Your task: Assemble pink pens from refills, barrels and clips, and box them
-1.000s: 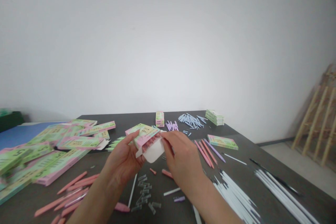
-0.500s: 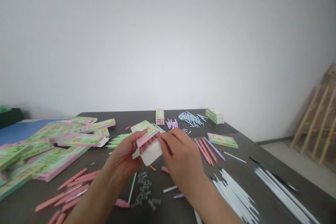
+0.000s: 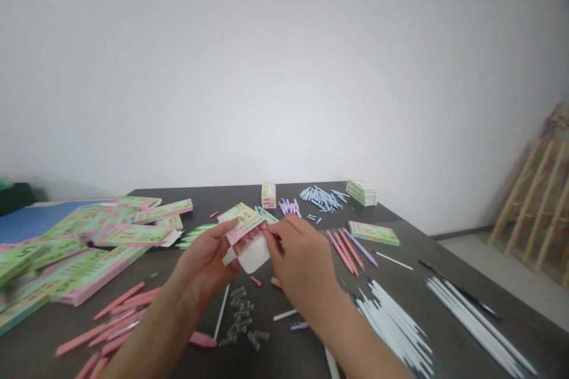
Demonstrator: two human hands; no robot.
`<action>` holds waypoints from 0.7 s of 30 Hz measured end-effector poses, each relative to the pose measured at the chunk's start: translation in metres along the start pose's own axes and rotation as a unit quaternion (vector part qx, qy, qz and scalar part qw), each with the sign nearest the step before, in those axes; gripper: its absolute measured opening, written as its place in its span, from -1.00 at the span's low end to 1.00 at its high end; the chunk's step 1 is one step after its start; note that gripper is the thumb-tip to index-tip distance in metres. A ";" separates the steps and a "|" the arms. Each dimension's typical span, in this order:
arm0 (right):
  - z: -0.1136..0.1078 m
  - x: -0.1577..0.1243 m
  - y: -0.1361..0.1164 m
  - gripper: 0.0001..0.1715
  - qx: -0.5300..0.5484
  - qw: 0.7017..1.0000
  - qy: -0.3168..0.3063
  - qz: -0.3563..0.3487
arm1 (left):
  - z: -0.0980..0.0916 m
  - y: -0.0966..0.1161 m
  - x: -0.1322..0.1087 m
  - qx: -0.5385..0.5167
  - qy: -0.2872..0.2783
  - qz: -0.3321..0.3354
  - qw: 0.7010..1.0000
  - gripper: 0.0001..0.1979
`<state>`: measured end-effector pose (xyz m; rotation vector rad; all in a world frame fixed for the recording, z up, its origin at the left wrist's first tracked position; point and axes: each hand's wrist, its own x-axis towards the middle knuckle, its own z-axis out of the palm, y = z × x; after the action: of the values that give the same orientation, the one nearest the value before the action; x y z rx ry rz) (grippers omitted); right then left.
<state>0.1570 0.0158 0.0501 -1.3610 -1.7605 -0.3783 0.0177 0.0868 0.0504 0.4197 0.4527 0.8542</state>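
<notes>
A small pink, yellow and green cardboard box (image 3: 241,220) is tilted towards me, its near end open and its white flap (image 3: 255,257) folded down. Small pink pieces (image 3: 249,237) crowd the opening; their kind is too small to tell. My left hand (image 3: 207,257) grips the box from the left, thumb on top. At the opening's right edge, my right hand (image 3: 302,254) is closed in a pinch against the box's side; its fingers partly hide the spot. Below lie several clear plastic tubes (image 3: 242,314) and a thin white stick (image 3: 221,312).
Flat printed boxes (image 3: 100,254) pile up at left. Pink pens (image 3: 118,320) lie in front of them. White refills (image 3: 391,325) are spread at right, beside several longer white rods (image 3: 478,325). Blue pen parts (image 3: 322,197) and stacked boxes (image 3: 361,192) sit at the back.
The view has shifted slightly, so everything sits a little further left. Both hands stay on the box in nearly the same pose, with the right fingers moved only slightly.
</notes>
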 end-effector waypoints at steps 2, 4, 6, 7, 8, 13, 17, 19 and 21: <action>-0.003 0.001 0.000 -0.85 0.012 1.000 -0.001 -0.001 | 0.002 0.001 0.000 0.012 0.001 0.008 1.000 -0.75; -0.006 0.002 -0.002 -0.86 0.028 0.999 0.003 -0.015 | 0.003 0.002 -0.001 0.021 0.010 0.020 1.000 -0.75; -0.009 0.001 -0.007 -0.84 0.034 0.999 0.007 -0.037 | 0.003 0.003 -0.003 0.029 0.021 0.033 0.999 -0.77; -0.009 0.000 -0.009 -0.83 0.031 0.998 0.005 -0.049 | 0.003 0.003 -0.004 0.034 0.026 0.037 0.998 -0.78; -0.009 -0.002 -0.011 -0.82 0.027 0.998 0.001 -0.058 | 0.003 0.003 -0.004 0.039 0.031 0.040 0.998 -0.80; 0.000 -0.007 -0.013 -0.83 -0.001 0.998 -0.009 -0.066 | 0.004 -0.003 -0.006 0.044 0.037 0.037 0.998 -0.81; 0.004 -0.006 -0.010 -0.84 -0.016 0.999 -0.009 -0.052 | 0.008 -0.008 -0.006 0.037 0.034 0.028 0.998 -0.78; 0.004 -0.005 -0.009 -0.86 -0.018 0.999 -0.024 -0.042 | 0.010 -0.008 -0.007 0.034 0.034 0.029 0.998 -0.77; 0.004 -0.005 -0.010 -0.87 -0.021 0.998 -0.038 -0.038 | 0.011 -0.008 -0.008 0.030 0.032 0.028 0.999 -0.75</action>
<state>0.1468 0.0115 0.0461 -1.3563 -1.8803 -0.4114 0.0237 0.0740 0.0572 0.4634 0.5296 0.9124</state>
